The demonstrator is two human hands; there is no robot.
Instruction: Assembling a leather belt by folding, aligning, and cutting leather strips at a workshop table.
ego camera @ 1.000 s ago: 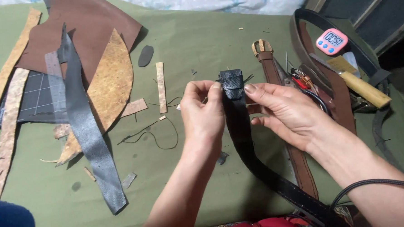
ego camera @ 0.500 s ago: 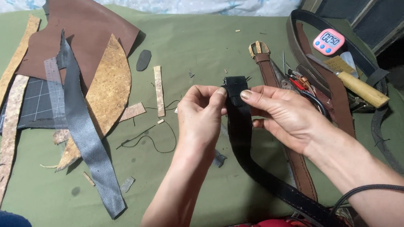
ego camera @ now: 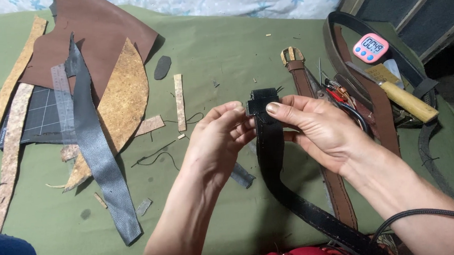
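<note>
The long black leather belt strap point(ego camera: 272, 156) is held above the middle of the green cloth-covered table point(ego camera: 218, 46), its folded far end raised between both hands and its tail running near and right, off the bottom edge. Judged from its sag, the strap is light, pliant along its length and firmer at the doubled end; the grained surface should not slip. The doubled end looks the soundest place to grip.

The left hand point(ego camera: 218, 138) is curled, its fingertips pinching the left edge of the fold. The right hand point(ego camera: 316, 128) is half closed, thumb pressed on the face of the fold, fingers passing behind the strap.

A brown leather belt with a brass buckle point(ego camera: 307, 88) lies just right of the hands. A pink digital timer point(ego camera: 370, 47) sits far right, and a wooden-handled tool point(ego camera: 407, 102) near it.
</note>
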